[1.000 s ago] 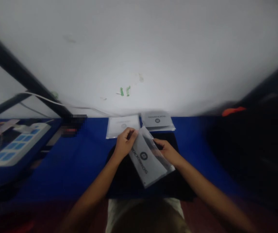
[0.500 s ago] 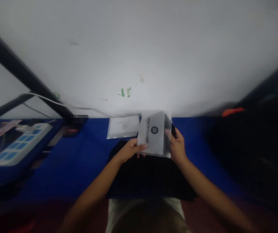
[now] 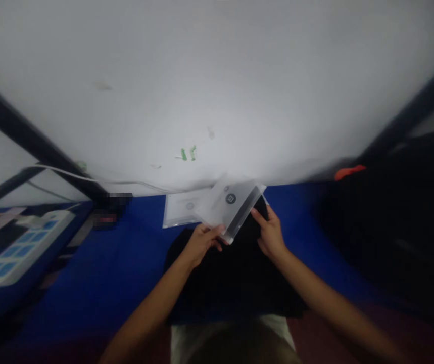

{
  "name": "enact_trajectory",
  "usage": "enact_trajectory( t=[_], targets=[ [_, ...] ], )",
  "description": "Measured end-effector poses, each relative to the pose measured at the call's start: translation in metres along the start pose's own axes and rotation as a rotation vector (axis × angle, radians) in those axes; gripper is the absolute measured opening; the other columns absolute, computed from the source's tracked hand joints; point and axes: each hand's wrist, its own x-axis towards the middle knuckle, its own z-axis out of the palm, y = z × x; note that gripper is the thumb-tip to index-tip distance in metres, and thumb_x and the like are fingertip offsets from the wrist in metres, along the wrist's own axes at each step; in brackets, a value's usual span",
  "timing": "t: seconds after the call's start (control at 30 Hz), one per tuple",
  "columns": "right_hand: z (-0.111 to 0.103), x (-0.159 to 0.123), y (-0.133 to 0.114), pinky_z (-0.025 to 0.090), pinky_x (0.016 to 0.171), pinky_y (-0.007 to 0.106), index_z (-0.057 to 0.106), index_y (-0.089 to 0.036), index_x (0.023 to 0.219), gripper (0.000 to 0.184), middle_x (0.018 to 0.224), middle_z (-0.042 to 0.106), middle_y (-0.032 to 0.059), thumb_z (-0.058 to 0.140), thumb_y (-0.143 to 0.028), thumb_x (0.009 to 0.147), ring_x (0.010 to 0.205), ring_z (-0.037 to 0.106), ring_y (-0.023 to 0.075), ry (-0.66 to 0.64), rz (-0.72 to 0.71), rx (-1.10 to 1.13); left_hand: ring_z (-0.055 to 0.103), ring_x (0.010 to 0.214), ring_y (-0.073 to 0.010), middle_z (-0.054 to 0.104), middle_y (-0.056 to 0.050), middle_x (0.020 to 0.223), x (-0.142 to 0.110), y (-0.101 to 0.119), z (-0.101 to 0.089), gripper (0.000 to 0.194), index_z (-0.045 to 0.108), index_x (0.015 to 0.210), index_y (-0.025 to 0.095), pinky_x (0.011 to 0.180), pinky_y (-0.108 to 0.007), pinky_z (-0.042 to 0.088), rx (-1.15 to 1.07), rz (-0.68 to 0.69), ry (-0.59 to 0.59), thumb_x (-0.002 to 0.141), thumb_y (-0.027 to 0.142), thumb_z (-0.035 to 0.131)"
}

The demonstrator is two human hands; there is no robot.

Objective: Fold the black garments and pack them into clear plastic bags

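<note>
A translucent grey plastic bag [image 3: 230,205] with a round dark logo is lifted off the table, tilted up toward the wall. My left hand [image 3: 203,240] pinches its near lower corner. My right hand [image 3: 270,233] touches the bag's right edge with its fingers curled against it. Under both hands lies a folded black garment [image 3: 232,278] on the blue table [image 3: 126,263]. Behind the bag a flat white packet [image 3: 181,208] rests by the wall.
A white and blue power strip [image 3: 19,245] sits at the far left with a white cable running along the wall. A big black bag [image 3: 398,227] with an orange tag fills the right side. Dark metal bars cross the left.
The grey bag rose from my lap side up toward the wall, then tilted left. Both hands followed it forward. The stack of bags at the back is now hidden behind it.
</note>
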Motion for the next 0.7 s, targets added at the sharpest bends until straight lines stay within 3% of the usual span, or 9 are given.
enact_trajectory(
  t=[0.17, 0.33, 0.47, 0.57, 0.7],
  targets=[
    [-0.012, -0.002, -0.008, 0.056, 0.083, 0.041, 0.062, -0.024, 0.106, 0.044, 0.101, 0.073, 0.0035, 0.08, -0.038, 0.068, 0.091, 0.069, 0.0253, -0.109, 0.11, -0.023, 0.065, 0.056, -0.016, 0.069, -0.003, 0.069, 0.003, 0.011, -0.013, 0.036, 0.067, 0.084, 0.013, 0.046, -0.024, 0.049, 0.086, 0.082, 0.168, 0.069, 0.044, 0.077],
    [-0.035, -0.009, -0.016, 0.055, 0.079, 0.036, 0.069, -0.022, 0.098, 0.036, 0.093, 0.073, 0.0009, 0.083, -0.033, 0.066, 0.083, 0.069, 0.0206, -0.384, 0.269, -0.199, 0.061, 0.05, -0.0156, 0.066, -0.002, 0.061, 0.005, 0.044, -0.052, 0.042, 0.064, 0.085, 0.014, 0.046, -0.024, 0.047, 0.285, 0.266, 0.343, 0.072, 0.053, 0.071],
    [-0.048, -0.014, -0.014, 0.054, 0.082, 0.035, 0.071, -0.021, 0.096, 0.034, 0.09, 0.073, -0.0004, 0.083, -0.029, 0.066, 0.084, 0.07, 0.0194, -0.56, 0.377, -0.266, 0.054, 0.045, -0.0132, 0.059, 0.001, 0.059, 0.011, 0.056, -0.087, 0.045, 0.06, 0.086, 0.016, 0.046, -0.025, 0.045, 0.512, 0.301, 0.521, 0.077, 0.061, 0.058],
    [-0.05, -0.015, -0.014, 0.055, 0.08, 0.034, 0.07, -0.021, 0.101, 0.038, 0.091, 0.074, 0.0005, 0.083, -0.028, 0.066, 0.082, 0.07, 0.0188, -0.553, 0.441, -0.214, 0.054, 0.048, -0.0165, 0.055, 0.0, 0.058, 0.02, 0.058, -0.112, 0.04, 0.057, 0.083, 0.019, 0.047, -0.027, 0.044, 0.784, 0.237, 0.671, 0.085, 0.056, 0.043],
    [-0.05, -0.014, -0.02, 0.056, 0.075, 0.032, 0.068, -0.02, 0.104, 0.042, 0.091, 0.074, 0.0015, 0.083, -0.025, 0.065, 0.078, 0.071, 0.018, -0.501, 0.448, -0.162, 0.063, 0.072, -0.0294, 0.061, -0.008, 0.066, 0.028, 0.057, -0.127, 0.029, 0.06, 0.083, 0.018, 0.063, -0.036, 0.047, 0.983, 0.144, 0.764, 0.078, 0.047, 0.059]
  ],
)
